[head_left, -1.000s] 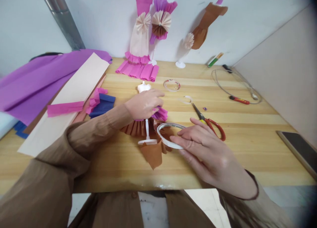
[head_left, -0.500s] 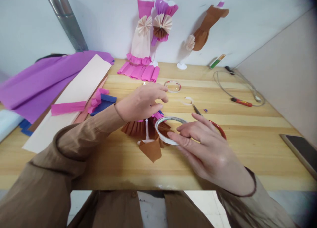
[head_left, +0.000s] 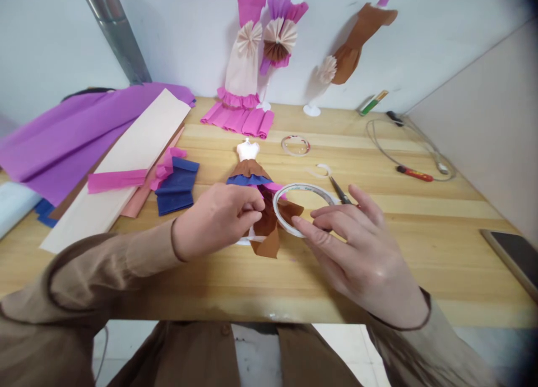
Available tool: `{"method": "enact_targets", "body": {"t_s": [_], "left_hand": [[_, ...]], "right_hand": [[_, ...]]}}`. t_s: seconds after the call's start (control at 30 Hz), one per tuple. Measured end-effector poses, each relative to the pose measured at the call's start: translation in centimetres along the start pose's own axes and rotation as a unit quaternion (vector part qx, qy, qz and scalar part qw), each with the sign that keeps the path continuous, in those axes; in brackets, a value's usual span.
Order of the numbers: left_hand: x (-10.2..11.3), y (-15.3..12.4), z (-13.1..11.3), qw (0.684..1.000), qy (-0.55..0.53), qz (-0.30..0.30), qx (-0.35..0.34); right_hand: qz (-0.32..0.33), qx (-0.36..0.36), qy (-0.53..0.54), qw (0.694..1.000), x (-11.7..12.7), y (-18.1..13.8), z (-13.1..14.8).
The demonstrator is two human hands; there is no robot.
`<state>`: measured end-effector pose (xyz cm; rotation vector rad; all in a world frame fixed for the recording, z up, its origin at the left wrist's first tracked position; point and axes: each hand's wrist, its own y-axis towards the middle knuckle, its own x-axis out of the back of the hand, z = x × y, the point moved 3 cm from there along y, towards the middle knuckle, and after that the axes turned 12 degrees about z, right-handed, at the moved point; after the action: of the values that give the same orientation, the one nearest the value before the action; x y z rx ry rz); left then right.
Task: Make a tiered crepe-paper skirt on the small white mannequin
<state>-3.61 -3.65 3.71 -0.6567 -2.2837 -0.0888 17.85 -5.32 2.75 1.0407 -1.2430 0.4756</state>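
Far left of the doll form (head_left: 247, 150) I see purple paper (head_left: 63, 135) spread over the table (head_left: 420, 219), with a cream strip (head_left: 126, 157) and folded blue paper (head_left: 176, 185) lying nearer to the form. My left hand (head_left: 216, 219) is just left of the form and below it. Its fingertips are pinched together on the lower edge of the form's brown paper skirt (head_left: 269, 230). The form stands upright at mid-table. Touching the skirt on the form's right is a tape ring (head_left: 302, 187), which my right hand (head_left: 361, 247) grips by its near rim between thumb and fingers. Scissors (head_left: 336, 188) poke out behind that hand. A phone (head_left: 515, 255) lies far to the form's right.
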Motion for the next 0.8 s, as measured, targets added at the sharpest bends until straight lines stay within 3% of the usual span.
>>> {"method": "enact_targets", "body": {"t_s": [0.2,0.43,0.8], "left_hand": [[-1.6,0.5,1.1,0.998,-0.003,-0.055,-0.041],[-2.7,1.8,1.1,0.996,-0.043,-0.011,-0.081],[-2.5,2.2,1.4,0.996,-0.032,-0.018,-0.077]], "right_hand": [[-0.010,-0.004,0.003,1.000,0.1,-0.7,0.6],[0.000,0.001,-0.010,1.000,0.0,-1.4,0.8],[-0.052,-0.048,0.117,0.991,-0.6,-2.1,0.2]]}}
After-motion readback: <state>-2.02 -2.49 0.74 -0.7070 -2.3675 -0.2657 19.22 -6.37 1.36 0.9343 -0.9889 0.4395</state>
